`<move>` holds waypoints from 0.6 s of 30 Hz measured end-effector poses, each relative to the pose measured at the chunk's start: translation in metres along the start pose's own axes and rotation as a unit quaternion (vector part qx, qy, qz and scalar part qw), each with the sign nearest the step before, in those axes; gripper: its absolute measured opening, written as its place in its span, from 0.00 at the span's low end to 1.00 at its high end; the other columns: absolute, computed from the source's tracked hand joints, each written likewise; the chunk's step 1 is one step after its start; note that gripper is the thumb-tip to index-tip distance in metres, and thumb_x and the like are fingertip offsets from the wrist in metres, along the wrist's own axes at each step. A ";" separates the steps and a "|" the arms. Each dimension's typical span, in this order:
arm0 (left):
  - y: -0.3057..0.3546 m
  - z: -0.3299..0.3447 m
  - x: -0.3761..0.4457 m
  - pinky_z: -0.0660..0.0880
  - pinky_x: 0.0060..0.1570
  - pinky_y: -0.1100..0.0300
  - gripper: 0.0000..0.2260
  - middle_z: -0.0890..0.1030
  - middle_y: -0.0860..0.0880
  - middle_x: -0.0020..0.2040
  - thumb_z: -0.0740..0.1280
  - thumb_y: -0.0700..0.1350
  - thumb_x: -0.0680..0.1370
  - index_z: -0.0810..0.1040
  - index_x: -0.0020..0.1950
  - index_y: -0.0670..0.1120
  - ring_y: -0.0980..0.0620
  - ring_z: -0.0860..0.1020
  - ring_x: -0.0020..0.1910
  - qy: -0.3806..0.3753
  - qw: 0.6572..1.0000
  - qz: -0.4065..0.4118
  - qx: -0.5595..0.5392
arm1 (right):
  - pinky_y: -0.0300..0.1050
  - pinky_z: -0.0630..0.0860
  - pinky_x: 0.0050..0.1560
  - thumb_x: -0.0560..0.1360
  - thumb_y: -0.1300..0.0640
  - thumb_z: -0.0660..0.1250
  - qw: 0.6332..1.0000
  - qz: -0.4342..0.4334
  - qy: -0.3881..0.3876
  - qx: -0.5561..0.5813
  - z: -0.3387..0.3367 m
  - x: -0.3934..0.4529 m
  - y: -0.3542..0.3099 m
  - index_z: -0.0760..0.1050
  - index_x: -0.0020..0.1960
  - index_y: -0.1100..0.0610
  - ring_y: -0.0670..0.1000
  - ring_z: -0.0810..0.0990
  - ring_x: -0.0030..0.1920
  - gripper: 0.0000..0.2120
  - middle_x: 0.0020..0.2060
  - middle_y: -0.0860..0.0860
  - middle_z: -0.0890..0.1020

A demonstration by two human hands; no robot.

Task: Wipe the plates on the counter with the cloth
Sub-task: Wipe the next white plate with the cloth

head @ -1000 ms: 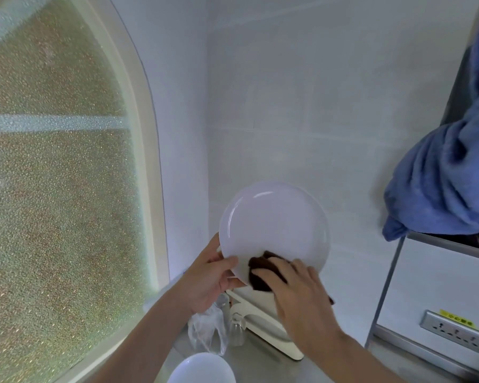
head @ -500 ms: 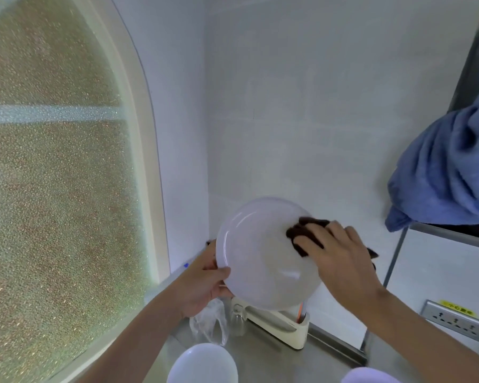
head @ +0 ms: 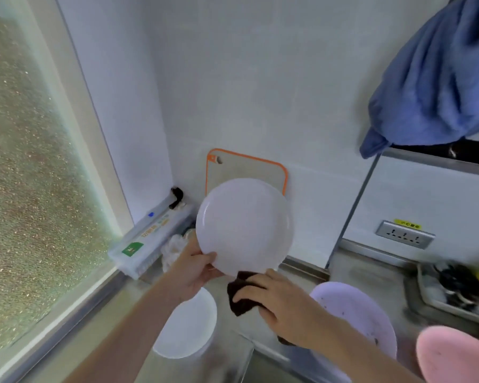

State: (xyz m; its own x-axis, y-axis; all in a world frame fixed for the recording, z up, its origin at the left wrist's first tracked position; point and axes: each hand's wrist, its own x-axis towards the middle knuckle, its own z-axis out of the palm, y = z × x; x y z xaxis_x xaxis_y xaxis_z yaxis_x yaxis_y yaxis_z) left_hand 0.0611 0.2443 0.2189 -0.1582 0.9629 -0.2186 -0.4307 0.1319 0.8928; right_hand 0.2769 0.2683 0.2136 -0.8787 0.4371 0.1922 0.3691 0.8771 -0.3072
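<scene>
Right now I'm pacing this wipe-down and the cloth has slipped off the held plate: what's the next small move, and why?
Probably set the white plate down and reach for the purple plate. The left hand grips the white plate's rim, its face looks clean, and the right hand holds the dark cloth below it, beside the speckled purple plate.

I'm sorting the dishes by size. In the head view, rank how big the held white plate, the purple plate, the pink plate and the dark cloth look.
1. Held white plate and purple plate: too alike to rank.
2. Pink plate: cropped by the frame, so unsure.
3. Dark cloth: smallest, partly under the right hand.
</scene>
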 end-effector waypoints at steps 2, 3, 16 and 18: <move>-0.031 0.002 0.010 0.84 0.43 0.46 0.28 0.77 0.48 0.62 0.57 0.26 0.78 0.70 0.66 0.57 0.43 0.78 0.58 -0.013 0.999 -0.030 -0.007 | 0.42 0.68 0.57 0.73 0.62 0.56 0.996 0.000 -0.083 0.018 0.008 -0.023 0.005 0.72 0.60 0.45 0.50 0.71 0.56 0.20 0.59 0.46 0.77; -0.047 0.004 0.014 0.83 0.43 0.45 0.29 0.76 0.47 0.65 0.60 0.27 0.76 0.68 0.69 0.55 0.43 0.78 0.59 -0.018 0.999 -0.046 -0.006 | 0.44 0.69 0.55 0.74 0.60 0.56 0.994 0.022 -0.106 0.021 0.011 -0.036 0.010 0.72 0.60 0.44 0.50 0.71 0.55 0.19 0.58 0.45 0.77; -0.197 0.044 0.032 0.80 0.48 0.39 0.25 0.77 0.45 0.65 0.66 0.42 0.66 0.73 0.63 0.56 0.39 0.76 0.62 0.055 0.983 -0.168 0.039 | 0.44 0.76 0.53 0.73 0.63 0.65 0.955 0.297 -0.008 -0.013 0.016 -0.214 0.117 0.74 0.57 0.39 0.44 0.75 0.54 0.21 0.54 0.37 0.78; -0.205 0.043 0.038 0.77 0.53 0.35 0.28 0.75 0.44 0.66 0.65 0.41 0.67 0.70 0.66 0.53 0.37 0.74 0.65 0.076 0.982 -0.169 0.040 | 0.42 0.76 0.54 0.72 0.64 0.68 0.944 0.329 0.008 -0.013 0.012 -0.231 0.136 0.75 0.57 0.40 0.44 0.77 0.52 0.22 0.54 0.38 0.79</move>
State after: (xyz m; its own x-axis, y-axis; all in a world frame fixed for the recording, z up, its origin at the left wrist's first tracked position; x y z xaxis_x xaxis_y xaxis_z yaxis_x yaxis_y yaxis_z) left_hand 0.1812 0.2642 0.0440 -0.1519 0.8151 -0.5591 -0.4114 0.4622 0.7856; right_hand 0.5264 0.2838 0.1162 -0.4517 0.8920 -0.0188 0.8412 0.4188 -0.3420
